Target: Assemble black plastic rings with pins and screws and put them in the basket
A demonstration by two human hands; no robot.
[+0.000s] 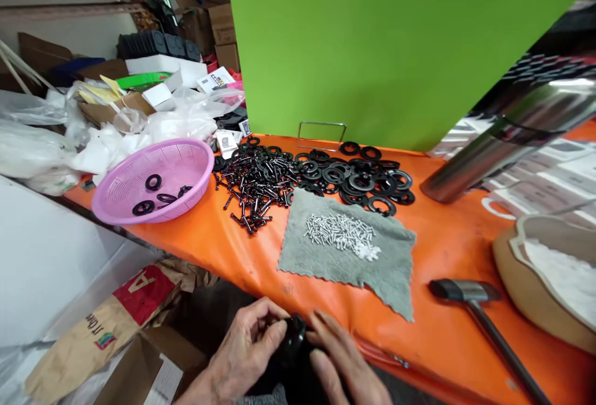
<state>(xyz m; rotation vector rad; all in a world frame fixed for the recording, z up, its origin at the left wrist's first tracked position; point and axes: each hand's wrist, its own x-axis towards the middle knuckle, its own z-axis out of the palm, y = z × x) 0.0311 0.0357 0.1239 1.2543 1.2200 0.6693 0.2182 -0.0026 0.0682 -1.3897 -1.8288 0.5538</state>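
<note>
Both my hands meet at the bottom edge, just below the front rim of the orange table (456,343). My left hand (242,349) pinches a small black part (293,340) from the left. My right hand (342,361) closes its fingers on the same black part from the right. On the table ahead lie a heap of black screws (256,184), a spread of black rings (358,178) and a grey cloth (372,265) with small silver screws (342,234) on it.
A pink basket (156,181) with a few black rings stands at the left. A hammer (470,296) lies at the right, beside a tan bowl (535,281) and a steel flask (507,138). A green board (386,45) stands behind. Cardboard boxes (102,330) sit below left.
</note>
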